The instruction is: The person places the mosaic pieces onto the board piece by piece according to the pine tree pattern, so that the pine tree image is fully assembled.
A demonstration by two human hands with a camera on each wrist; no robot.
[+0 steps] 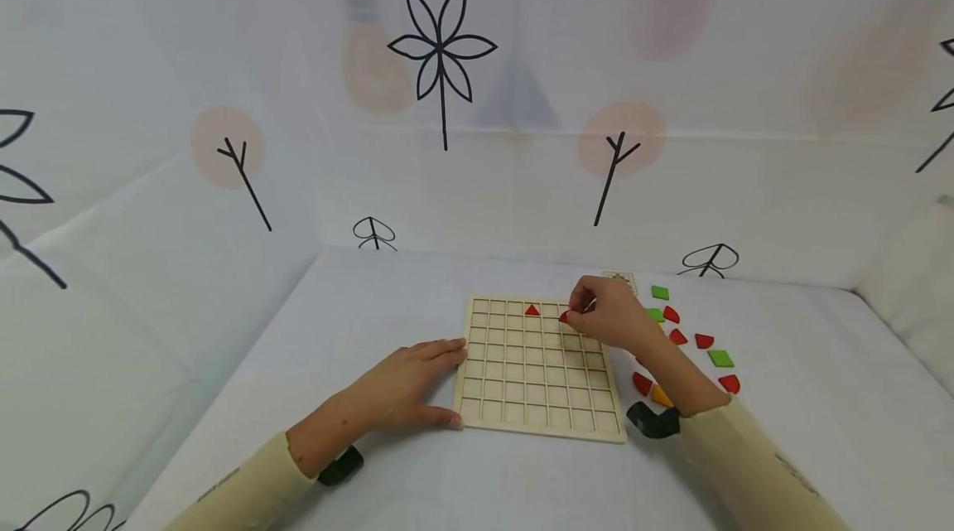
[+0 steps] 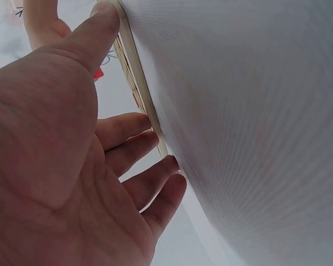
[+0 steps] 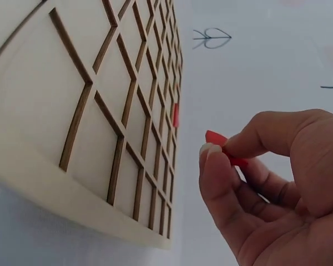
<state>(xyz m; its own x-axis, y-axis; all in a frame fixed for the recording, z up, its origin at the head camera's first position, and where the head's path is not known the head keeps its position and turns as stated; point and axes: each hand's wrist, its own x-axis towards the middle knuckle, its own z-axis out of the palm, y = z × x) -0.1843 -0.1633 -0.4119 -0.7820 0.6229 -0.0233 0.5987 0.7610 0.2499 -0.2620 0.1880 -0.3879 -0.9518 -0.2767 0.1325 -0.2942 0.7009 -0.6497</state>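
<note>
Fingers of the right hand (image 1: 607, 314) pinch a small red piece (image 1: 564, 318), with the thumb on one side and a fingertip on the other; from the middle of that hand the piece lies at 9 o'clock, right at the tips. Seen from the right wrist, one end of it juts past the grip toward 10 o'clock and the other toward 4, and a gap shows between it and the wooden grid board (image 1: 514, 392). From the head view, the piece is over the board's 1 o'clock part, with a red triangle (image 1: 532, 311) near it at 9 o'clock, set in a cell by the far edge

At the board's 9 o'clock side, the left hand (image 1: 406, 386) has its fingers extended and its thumb spread well apart from them; the fingertips touch the edge, and the thumb rests by the 8 o'clock corner

Beyond the board, from 2 to 4 o'clock, loose pieces are scattered on the white cloth (image 1: 373, 299): red wedges (image 1: 729, 383), green pieces (image 1: 720, 359) and an orange piece (image 1: 661, 395), some partly hidden by the right forearm. A patterned card (image 1: 622, 275) shows behind the right hand, between 1 and 2 o'clock
</note>
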